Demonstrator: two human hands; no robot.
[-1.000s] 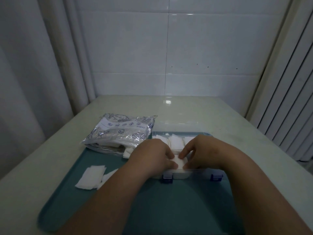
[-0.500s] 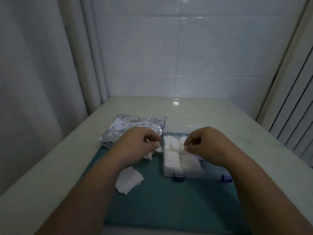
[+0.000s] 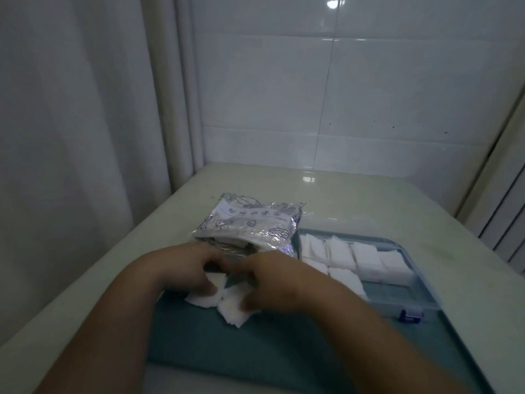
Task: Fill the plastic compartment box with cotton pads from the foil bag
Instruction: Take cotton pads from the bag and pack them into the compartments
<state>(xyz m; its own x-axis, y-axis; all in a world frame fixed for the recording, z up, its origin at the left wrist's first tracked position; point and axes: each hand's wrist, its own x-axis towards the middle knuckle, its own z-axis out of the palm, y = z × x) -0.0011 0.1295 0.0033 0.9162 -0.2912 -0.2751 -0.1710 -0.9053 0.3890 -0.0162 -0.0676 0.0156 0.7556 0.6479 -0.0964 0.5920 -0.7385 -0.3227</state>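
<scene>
A pale counter is covered on its near side by a teal mat. The box is laid open on the right part of the mat, with its long axis running left to right. Its far row and near-left cells are seen packed white, while the near-right cells look unfilled. The bag is set just left of the box, its mouth turned near. Both grips are held close together in front of that mouth. The left grip and the right grip are curled down onto loose pads lying on the mat. Whether any pad is truly pinched cannot be told through the blur. The box is found to the right of both grips and slightly far, so the right grip is judged the nearer. A short carry rightward to the near-right cells is called for.
</scene>
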